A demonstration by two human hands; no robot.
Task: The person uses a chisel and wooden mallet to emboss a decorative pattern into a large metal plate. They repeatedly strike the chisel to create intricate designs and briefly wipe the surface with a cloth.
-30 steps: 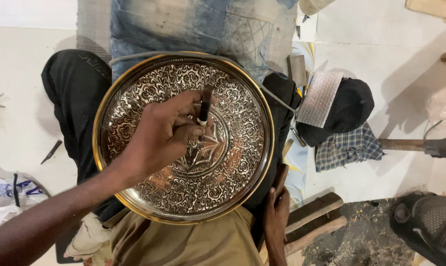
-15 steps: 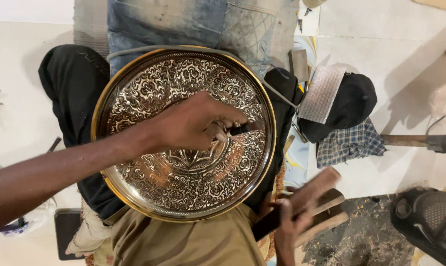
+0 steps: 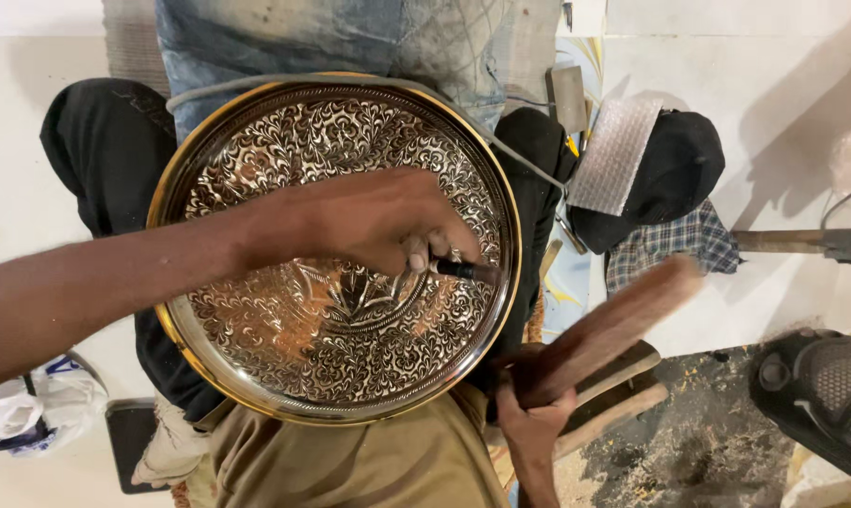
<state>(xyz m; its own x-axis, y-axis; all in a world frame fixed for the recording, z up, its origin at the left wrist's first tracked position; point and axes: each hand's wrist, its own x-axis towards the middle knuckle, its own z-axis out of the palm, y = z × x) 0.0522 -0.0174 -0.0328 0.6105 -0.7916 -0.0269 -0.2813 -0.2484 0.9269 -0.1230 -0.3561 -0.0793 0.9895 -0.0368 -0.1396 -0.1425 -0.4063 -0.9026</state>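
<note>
A large round engraved metal tray (image 3: 256,169) with a gold rim rests on my lap. My left hand (image 3: 378,221) reaches across it from the left and grips a thin dark chisel (image 3: 463,271), its tip pressed near the central star pattern. My right hand (image 3: 531,414) is at the lower right, just off the tray's rim, and holds a wooden mallet (image 3: 613,329) raised and blurred, angled up to the right.
A black cushion (image 3: 105,141) lies under the tray's left side. A black cap (image 3: 675,174) and a checked cloth (image 3: 665,246) lie to the right, with a grey perforated block (image 3: 615,155). Wooden strips (image 3: 623,395) lie on the floor. A black shoe (image 3: 816,395) sits lower right.
My left hand has slid rightward across the tray and turned the chisel to point right. My right hand has lifted the wooden mallet up from beside the tray's lower edge.
</note>
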